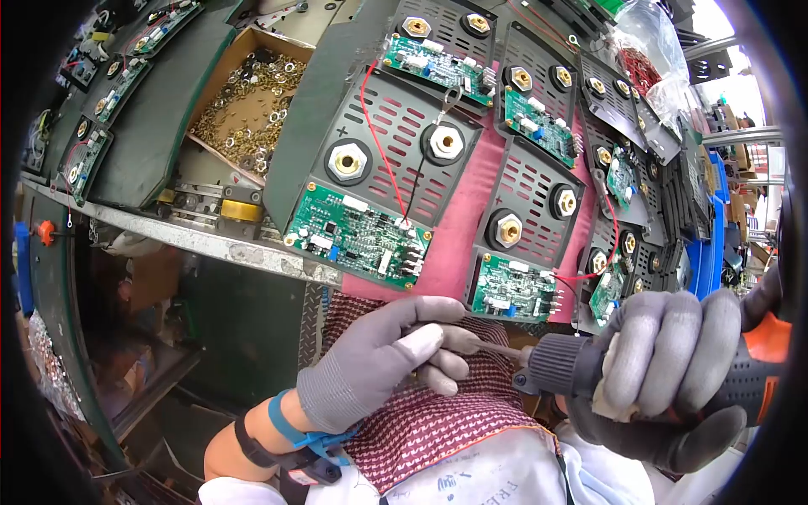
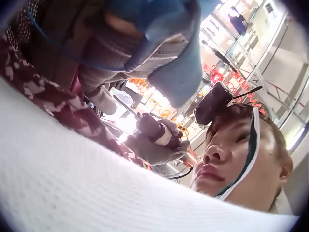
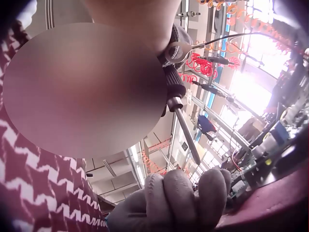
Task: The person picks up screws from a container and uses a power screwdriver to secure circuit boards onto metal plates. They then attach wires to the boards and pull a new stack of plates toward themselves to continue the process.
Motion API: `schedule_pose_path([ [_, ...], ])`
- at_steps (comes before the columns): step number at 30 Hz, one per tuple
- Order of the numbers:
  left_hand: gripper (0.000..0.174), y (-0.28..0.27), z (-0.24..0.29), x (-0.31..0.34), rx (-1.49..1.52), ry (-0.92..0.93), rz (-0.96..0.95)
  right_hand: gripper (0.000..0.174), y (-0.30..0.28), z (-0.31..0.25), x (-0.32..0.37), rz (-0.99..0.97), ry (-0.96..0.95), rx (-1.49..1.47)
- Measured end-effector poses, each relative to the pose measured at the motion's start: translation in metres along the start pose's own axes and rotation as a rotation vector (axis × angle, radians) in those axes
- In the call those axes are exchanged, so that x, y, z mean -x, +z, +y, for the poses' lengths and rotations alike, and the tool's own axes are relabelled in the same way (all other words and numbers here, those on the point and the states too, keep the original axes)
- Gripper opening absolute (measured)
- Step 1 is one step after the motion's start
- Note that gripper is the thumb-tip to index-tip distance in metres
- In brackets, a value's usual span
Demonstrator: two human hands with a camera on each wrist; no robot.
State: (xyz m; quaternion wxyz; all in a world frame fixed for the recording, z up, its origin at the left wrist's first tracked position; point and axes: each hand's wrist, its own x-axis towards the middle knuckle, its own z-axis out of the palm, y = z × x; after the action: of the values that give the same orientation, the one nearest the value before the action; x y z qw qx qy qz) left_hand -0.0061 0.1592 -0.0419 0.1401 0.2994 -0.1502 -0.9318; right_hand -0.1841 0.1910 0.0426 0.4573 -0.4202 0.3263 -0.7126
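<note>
My right hand [image 1: 665, 362], in a grey glove, grips an electric screwdriver [image 1: 562, 365] with a dark ribbed collar and orange rear housing. Its thin metal bit [image 1: 500, 348] points toward my gloved left hand [image 1: 379, 353]. The left thumb lies against bent fingers right at the bit's tip; I cannot tell whether something small sits between them. In the right wrist view the bit [image 3: 187, 135] ends just above the curled left fingers [image 3: 178, 198]. Beyond the hands, a green circuit board [image 1: 358, 236] is mounted on a dark slotted plate [image 1: 391, 126] with hex-nut terminals.
More plates with boards [image 1: 515, 288] stand in rows on a pink cloth [image 1: 454, 227]. A cardboard box [image 1: 244, 97] holds loose brass and silver hardware at the left. The metal bench edge [image 1: 227, 250] runs in front. Red and black wires [image 1: 376, 126] loop over the plates.
</note>
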Motion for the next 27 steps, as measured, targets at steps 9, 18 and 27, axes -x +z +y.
schedule_pose_path([
  [9, 0.046, -0.003, -0.009, -0.014, -0.113, -0.058, -0.041, 0.038, -0.006, -0.013, 0.021, 0.131, 0.046, 0.099],
  [18, 0.049, 0.002, -0.006, -0.014, -0.207, -0.078, -0.071, 0.039, -0.002, -0.015, 0.004, 0.056, -0.005, 0.062],
  [27, 0.047, 0.007, -0.011, -0.017, -0.129, 0.001, -0.026, 0.032, 0.0, -0.009, -0.001, 0.062, -0.05, 0.048],
])
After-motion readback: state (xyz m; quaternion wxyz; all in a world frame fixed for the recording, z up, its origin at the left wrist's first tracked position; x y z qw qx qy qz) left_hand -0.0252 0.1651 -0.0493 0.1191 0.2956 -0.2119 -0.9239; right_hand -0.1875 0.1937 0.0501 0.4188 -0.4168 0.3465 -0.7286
